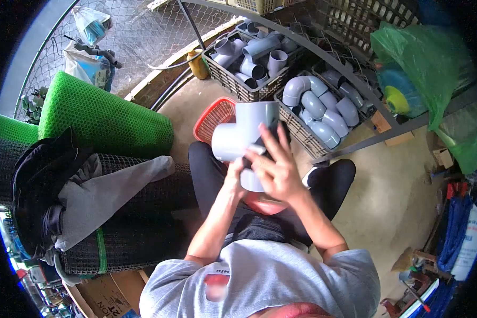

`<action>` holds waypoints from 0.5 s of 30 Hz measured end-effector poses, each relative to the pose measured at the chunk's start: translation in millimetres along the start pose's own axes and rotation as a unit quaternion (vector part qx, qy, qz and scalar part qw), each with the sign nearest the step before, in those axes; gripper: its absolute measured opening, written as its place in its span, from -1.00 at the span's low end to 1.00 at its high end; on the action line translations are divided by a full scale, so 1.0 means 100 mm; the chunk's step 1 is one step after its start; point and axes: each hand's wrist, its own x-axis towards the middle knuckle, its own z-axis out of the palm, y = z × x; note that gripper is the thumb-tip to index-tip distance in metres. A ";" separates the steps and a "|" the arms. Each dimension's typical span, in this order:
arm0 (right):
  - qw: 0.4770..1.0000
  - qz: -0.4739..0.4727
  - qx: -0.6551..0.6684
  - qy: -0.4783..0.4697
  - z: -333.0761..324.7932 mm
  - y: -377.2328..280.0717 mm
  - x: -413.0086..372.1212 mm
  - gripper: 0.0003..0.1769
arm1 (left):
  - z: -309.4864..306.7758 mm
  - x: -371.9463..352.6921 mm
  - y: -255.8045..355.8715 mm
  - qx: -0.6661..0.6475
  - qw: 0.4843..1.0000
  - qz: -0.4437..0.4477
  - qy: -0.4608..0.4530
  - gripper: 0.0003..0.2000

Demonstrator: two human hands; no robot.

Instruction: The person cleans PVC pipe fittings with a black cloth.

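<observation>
I hold a large grey plastic tee pipe fitting [245, 133] up in front of me over my lap. My left hand [234, 179] grips it from below and behind, mostly hidden by the fitting and my other hand. My right hand [276, 164] lies across the fitting's front, fingers spread over a small dark object pressed against it; what that object is I cannot tell. I am seated, my legs in dark trousers.
A red plastic basket [213, 117] stands on the floor just past my knees. Two dark crates [233, 85] [302, 135] of grey pipe elbows and fittings sit beyond. Rolls of green mesh [103, 119] and black mesh [130, 241] lie at left, with clothing draped over. A green bag [434, 58] hangs right.
</observation>
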 end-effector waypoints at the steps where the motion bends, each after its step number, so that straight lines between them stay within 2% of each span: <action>1: 0.998 0.029 0.030 0.049 -0.01 0.09 0.10 -0.50 | 0.01 0.03 -0.06 -0.005 1.000 -0.006 -0.008 -0.18; 4: 0.957 0.141 0.196 0.161 -0.10 0.15 0.29 -0.47 | 0.20 -0.03 -0.05 0.008 1.000 0.000 0.005 -0.18; 7: 0.961 0.144 0.185 0.148 0.02 0.09 0.18 -0.44 | 0.23 0.07 0.07 0.163 0.984 0.068 -0.010 -0.26; 8: 0.962 0.146 0.181 0.141 0.10 0.06 0.09 -0.43 | 0.26 0.14 0.14 0.161 0.984 0.075 -0.017 -0.26; 11: 0.964 0.169 0.173 0.111 0.30 -0.14 -0.22 -0.37 | 0.34 0.29 0.27 0.113 0.984 0.104 0.090 -0.39; 12: 0.974 0.159 0.128 0.093 0.31 -0.22 -0.26 -0.36 | 0.41 0.30 0.30 0.107 0.981 0.115 0.110 -0.42; 14: 0.994 0.061 0.067 0.055 0.36 -0.17 -0.28 -0.36 | 0.24 0.39 0.28 0.150 0.976 0.121 0.105 -0.45; 15: 0.995 0.046 0.077 0.051 0.33 -0.16 -0.21 -0.32 | 0.21 0.40 0.27 0.149 0.976 0.120 0.103 -0.45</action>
